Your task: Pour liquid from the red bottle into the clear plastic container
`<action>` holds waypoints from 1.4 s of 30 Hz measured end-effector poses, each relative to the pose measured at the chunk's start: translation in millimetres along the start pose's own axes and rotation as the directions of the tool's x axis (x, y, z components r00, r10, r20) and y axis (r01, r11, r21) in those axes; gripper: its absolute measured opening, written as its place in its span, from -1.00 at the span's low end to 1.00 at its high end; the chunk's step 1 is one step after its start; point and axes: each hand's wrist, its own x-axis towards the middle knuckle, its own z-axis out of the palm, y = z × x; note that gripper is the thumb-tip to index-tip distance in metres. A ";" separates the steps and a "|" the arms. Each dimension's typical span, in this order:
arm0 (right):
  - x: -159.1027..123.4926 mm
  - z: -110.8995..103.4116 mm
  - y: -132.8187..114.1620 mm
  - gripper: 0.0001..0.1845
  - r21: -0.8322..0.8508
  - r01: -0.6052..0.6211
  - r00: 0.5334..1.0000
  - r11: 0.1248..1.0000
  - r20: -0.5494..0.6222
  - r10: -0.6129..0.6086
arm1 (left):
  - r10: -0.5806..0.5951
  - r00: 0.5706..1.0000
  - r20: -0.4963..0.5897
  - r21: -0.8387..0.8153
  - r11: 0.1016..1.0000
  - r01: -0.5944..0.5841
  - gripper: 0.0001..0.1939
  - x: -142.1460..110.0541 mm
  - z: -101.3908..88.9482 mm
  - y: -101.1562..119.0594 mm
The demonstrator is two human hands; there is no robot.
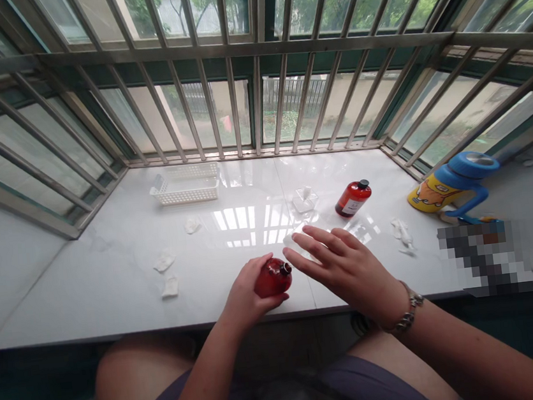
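1. The left hand (246, 295) is wrapped around a small round red bottle with a dark neck (273, 277), pinning it on its side at the near edge of the white marble counter (112, 282), likely so it cannot roll.
2. The right hand (346, 265) grasps nothing; its fingers are spread flat just right of the bottle's neck, over a white wipe (291, 239) that only partly shows.
3. Beyond the right hand lies a second red bottle with a black cap and white label (353, 198), also on its side.
4. Crumpled white tissue scraps (165, 260) lie left of the left hand; a white slotted plastic basket (186, 184) sits farther back by the window bars.
5. A blue and yellow cartoon-printed jug (452, 183) stands far right.
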 end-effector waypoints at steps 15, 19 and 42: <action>0.4 2.3 -0.4 -0.49 -0.015 0.003 1.000 1.000 -0.003 -0.003 | -0.001 1.000 -0.008 -0.015 1.000 0.001 -0.13 -0.6 -0.2 -0.4; 1.2 3.6 -1.2 -0.52 -0.010 0.006 1.000 1.000 -0.002 -0.006 | -0.003 1.000 -0.005 -0.018 1.000 0.003 -0.13 -0.8 -0.3 -0.5; -63.5 75.8 -33.1 -0.29 0.608 -0.573 0.781 0.550 0.203 0.590 | -0.176 0.970 -0.167 -0.094 0.982 0.163 -0.17 -4.3 -9.1 -4.7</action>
